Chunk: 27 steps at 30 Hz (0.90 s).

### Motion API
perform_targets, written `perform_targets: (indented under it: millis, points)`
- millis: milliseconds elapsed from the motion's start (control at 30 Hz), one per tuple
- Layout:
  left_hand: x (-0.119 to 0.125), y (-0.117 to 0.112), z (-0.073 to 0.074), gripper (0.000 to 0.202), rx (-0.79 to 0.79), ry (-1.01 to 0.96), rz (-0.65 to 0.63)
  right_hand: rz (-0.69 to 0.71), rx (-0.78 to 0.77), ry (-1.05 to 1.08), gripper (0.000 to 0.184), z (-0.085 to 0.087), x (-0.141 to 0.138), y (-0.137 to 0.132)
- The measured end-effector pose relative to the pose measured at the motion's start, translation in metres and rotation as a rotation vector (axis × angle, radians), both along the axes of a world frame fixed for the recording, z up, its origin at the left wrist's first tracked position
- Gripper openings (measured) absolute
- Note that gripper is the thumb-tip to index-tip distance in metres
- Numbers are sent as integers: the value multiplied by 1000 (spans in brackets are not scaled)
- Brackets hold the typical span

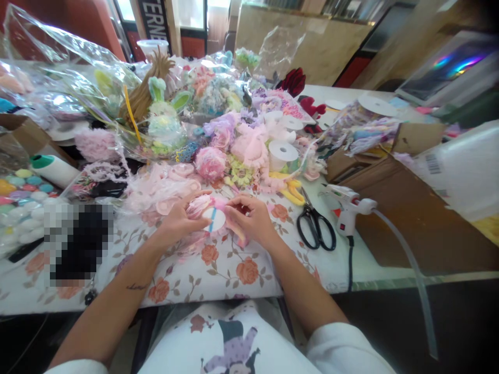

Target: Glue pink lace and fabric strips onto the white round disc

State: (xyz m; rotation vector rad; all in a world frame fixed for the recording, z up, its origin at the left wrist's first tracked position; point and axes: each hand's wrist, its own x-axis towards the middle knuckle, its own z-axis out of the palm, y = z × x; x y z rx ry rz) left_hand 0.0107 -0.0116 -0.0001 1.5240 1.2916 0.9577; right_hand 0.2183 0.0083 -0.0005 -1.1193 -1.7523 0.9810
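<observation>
Over the front of the flowered cloth, both hands work on a pink frilly piece (199,205). It carries a white round disc (215,222) crossed by a narrow light-blue strip (212,218). My left hand (183,218) grips it from the left, thumb on the disc's edge and fingers behind the frill. From the other side, my right hand (249,215) pinches pink material at its upper right edge; the fingertips are partly hidden. Pink strands hang below the piece onto the cloth. To the right lie black-handled scissors (316,227).
A white glue gun (346,208) with a clear glue stick stands beside a cardboard box (413,218) on the right. Yarn, ribbon spools (283,151) and fluffy trims pile up behind my hands. On the left are pompoms (27,208) and a thread cone (54,170).
</observation>
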Motion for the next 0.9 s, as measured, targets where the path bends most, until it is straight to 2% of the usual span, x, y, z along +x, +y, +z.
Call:
perform_targets:
  millis: [267, 533, 700, 900]
  points:
    - [0, -3, 4, 65, 132, 60, -14, 62, 98, 75, 16, 1, 0, -2]
    - [-2, -2, 3, 64, 247, 67, 34, -40, 457, 86, 9, 6, 0, -10]
    - [-1, -2, 3, 66, 242, 54, 12, -147, 537, 65, 11, 7, 1, -13]
    - [0, -2, 1, 65, 208, 75, 14, -121, 578, -5, 9, 6, -3, -16]
